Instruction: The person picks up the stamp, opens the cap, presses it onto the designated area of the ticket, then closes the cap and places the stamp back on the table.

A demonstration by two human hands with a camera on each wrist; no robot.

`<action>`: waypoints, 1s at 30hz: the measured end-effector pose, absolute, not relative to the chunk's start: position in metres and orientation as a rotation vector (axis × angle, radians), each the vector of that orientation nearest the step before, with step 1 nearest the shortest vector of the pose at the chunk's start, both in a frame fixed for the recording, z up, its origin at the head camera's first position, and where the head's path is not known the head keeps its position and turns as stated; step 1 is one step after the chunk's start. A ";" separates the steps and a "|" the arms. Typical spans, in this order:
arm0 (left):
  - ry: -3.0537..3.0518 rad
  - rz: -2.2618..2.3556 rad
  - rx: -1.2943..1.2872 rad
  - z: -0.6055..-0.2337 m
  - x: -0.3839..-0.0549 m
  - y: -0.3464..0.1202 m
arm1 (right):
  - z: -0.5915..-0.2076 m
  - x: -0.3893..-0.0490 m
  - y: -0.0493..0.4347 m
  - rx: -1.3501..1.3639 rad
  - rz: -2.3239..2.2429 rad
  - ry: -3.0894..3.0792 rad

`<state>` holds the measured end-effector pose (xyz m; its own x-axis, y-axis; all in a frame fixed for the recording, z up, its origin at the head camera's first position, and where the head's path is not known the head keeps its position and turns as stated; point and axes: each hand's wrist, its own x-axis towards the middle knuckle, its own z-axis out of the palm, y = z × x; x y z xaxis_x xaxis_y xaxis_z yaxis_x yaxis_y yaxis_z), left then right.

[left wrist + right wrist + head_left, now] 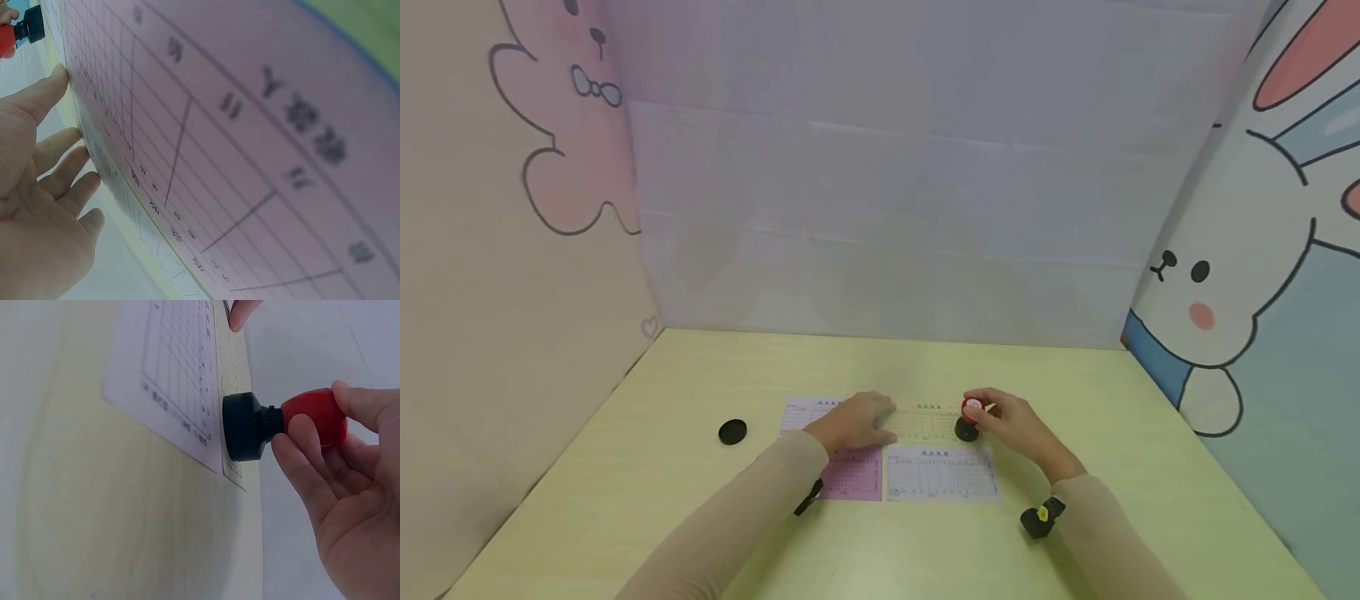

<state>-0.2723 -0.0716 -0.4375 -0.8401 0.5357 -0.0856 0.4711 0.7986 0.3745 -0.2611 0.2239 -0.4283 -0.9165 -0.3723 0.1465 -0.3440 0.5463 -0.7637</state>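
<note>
Pale wall (pixel 895 208) behind, light yellow table (pixel 625 500) below, with printed forms (pixel 943 473) laid close together at the lower centre of the frame; the left hand (pixel 853 419) rests across them with fingers apart, gripping nothing, perhaps to keep the yellow form (pixel 928 427) flat; to its right, the right hand (pixel 1011 421) has thumb and fingers clamped on the red knob (pixel 319 409) of a stamp (pixel 272 422), likely to keep it steady, black base down at the yellow form's right end; at left a round black lid (pixel 732 432) lies well apart, its contents, if any, too small to tell
</note>
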 end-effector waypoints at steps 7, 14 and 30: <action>2.805 0.491 0.798 -0.439 -0.274 -0.071 | -0.429 -0.258 0.222 -0.685 -1.252 2.852; 2.807 0.474 0.827 -0.440 -0.275 -0.071 | -0.424 -0.257 0.223 -0.773 -1.183 2.857; 2.813 0.470 0.838 -0.440 -0.276 -0.072 | -0.430 -0.259 0.222 -0.780 -1.190 2.892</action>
<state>-0.2757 -0.0720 -0.4404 -0.8279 0.5564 -0.0711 0.5031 0.7926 0.3444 -0.2592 0.2216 -0.4304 -0.8797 -0.4037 0.2515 -0.4638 0.6110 -0.6415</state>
